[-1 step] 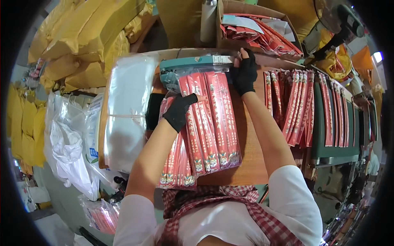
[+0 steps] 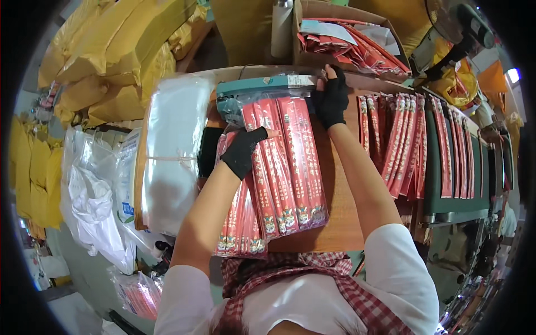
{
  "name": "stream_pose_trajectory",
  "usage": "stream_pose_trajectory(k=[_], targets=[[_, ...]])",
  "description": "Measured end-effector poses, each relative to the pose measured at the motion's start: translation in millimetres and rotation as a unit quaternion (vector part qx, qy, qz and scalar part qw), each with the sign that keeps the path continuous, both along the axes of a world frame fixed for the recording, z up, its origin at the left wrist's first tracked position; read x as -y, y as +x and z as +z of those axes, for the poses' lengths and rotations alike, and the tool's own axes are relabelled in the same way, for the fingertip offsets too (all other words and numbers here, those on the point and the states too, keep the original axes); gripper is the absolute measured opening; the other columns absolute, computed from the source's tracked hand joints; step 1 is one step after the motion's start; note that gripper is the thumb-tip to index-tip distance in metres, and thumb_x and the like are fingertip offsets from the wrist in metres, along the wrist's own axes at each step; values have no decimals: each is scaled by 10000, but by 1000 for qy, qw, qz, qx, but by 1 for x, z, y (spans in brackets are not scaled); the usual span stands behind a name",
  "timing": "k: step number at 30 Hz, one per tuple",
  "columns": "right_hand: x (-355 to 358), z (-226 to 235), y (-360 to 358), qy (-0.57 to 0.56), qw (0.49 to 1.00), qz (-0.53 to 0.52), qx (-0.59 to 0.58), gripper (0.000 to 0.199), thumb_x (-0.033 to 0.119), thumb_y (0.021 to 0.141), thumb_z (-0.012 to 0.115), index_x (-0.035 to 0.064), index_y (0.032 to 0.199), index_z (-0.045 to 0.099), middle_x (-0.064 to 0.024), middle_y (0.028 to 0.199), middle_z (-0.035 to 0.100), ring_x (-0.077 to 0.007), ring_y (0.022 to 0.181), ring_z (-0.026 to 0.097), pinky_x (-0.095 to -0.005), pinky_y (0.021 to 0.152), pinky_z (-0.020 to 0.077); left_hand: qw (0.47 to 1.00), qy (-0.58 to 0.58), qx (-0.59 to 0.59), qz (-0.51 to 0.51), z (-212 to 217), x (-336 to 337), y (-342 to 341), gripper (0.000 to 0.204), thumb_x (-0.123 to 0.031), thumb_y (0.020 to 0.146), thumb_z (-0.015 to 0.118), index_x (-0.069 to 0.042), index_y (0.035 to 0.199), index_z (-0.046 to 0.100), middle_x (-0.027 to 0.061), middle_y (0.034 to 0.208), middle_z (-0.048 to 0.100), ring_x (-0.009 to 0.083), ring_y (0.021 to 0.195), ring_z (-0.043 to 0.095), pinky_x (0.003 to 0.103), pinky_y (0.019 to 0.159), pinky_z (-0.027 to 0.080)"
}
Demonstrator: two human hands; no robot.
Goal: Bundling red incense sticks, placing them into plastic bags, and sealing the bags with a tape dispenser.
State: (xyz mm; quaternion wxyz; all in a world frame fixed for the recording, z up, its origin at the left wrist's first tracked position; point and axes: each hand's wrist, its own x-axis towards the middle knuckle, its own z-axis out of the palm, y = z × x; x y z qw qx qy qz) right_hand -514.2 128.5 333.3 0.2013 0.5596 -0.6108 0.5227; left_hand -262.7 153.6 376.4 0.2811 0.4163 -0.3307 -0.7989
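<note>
Nearest you lies one stack of red packets [image 2: 241, 223], and on it one clear bag [image 2: 290, 162] with about four red packets inside, flat on the wooden table [image 2: 340, 223]. Your gloved left hand [image 2: 244, 152] presses open on the bag's left edge, and your gloved right hand [image 2: 333, 100] grips its top end at the one green sealer [image 2: 262, 86]. Farther off sit one row of red packets [image 2: 413, 139] and one cardboard box [image 2: 346, 33]; nothing has shifted since the earlier frame.
</note>
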Motion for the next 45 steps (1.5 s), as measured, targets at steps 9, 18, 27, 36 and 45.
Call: stream_pose_trajectory(k=[9, 18, 27, 36, 45], targets=[[-35, 23, 0, 90, 990, 60, 94, 591, 189, 839, 633, 58, 1358, 384, -201, 1262, 484, -372, 1169, 473, -422, 987, 380, 1000, -19, -14, 13, 1, -6, -19, 299, -74, 692, 749, -43, 969, 641, 72, 853, 673, 190, 729, 664, 314, 683, 549], [-209, 20, 78, 383, 857, 227, 259, 424, 349, 881, 586, 43, 1175, 571, -191, 967, 643, -295, 947, 632, -415, 844, 466, 992, -114, 20, -51, 33, -43, 107, 627, -234, 831, 669, -36, 1364, 405, 114, 1187, 595, 197, 1021, 606, 308, 871, 498], [-4, 107, -140, 182, 952, -244, 44, 488, 420, 741, 660, 65, 1076, 631, -200, 1042, 622, -347, 980, 591, -432, 818, 482, 607, -502, 606, -111, 9, -100, 76, 796, -391, 727, 717, -42, 1366, 395, 151, 1508, 238, 349, 1371, 252, 439, 1065, 330], [18, 135, -130, 325, 883, -293, -168, 261, 287, 828, 531, 125, 908, 720, -90, 987, 684, -249, 900, 636, -446, 704, 445, 567, -531, 627, -69, 13, -94, 64, 743, -507, 790, 643, 5, 1301, 474, 228, 1451, 315, 370, 1351, 289, 488, 1057, 304], [-72, 148, -124, 197, 963, -176, -45, 154, 120, 802, 507, 83, 918, 601, -187, 782, 648, -367, 751, 646, -471, 675, 504, 531, -606, 591, -46, 7, -85, 73, 739, -445, 746, 707, -1, 1282, 461, 223, 1397, 379, 398, 1318, 312, 507, 1078, 252]])
